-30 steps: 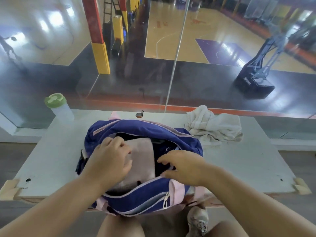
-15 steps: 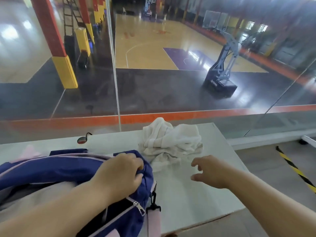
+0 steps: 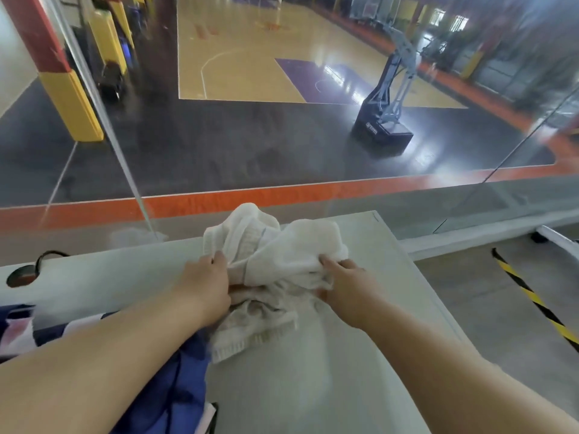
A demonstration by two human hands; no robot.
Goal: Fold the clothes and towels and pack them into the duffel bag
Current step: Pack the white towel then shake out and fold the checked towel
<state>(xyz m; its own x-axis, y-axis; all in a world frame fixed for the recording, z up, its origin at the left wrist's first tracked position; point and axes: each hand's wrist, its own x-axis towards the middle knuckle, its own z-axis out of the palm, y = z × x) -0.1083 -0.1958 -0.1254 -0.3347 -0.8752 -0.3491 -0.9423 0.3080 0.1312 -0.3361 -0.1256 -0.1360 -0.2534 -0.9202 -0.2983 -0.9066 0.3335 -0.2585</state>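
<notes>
On the far part of the table, close to the glass wall, the towel sits in a crumpled heap w/ both hands on it. It's white, thick, bunched into lumps & deep folds. A ribbed hem trails flat toward the near side, right at the edge of the duffel bag; touching it or not, can't tell.

The left hand grips the heap's left side, fingers curled into the cloth. The right hand takes the right side, forefinger on top, thumb below, cloth pinched btw them. One hand per side looks, to me, like a setup to lift & spread it out, bc it can't be folded while balled up. So prob. the fold is only starting.

The bag is blue w/ pale trim, at near left, partly under the left forearm. Only a piece shows; open or zipped, can't tell. Its spot just beside the towel likely keeps the packing move short.

Farther out: a small dark round thing w/ a cable at the table's left. Beyond the glass, a basketball court w/ a hoop stand & a red-yellow pillar.
</notes>
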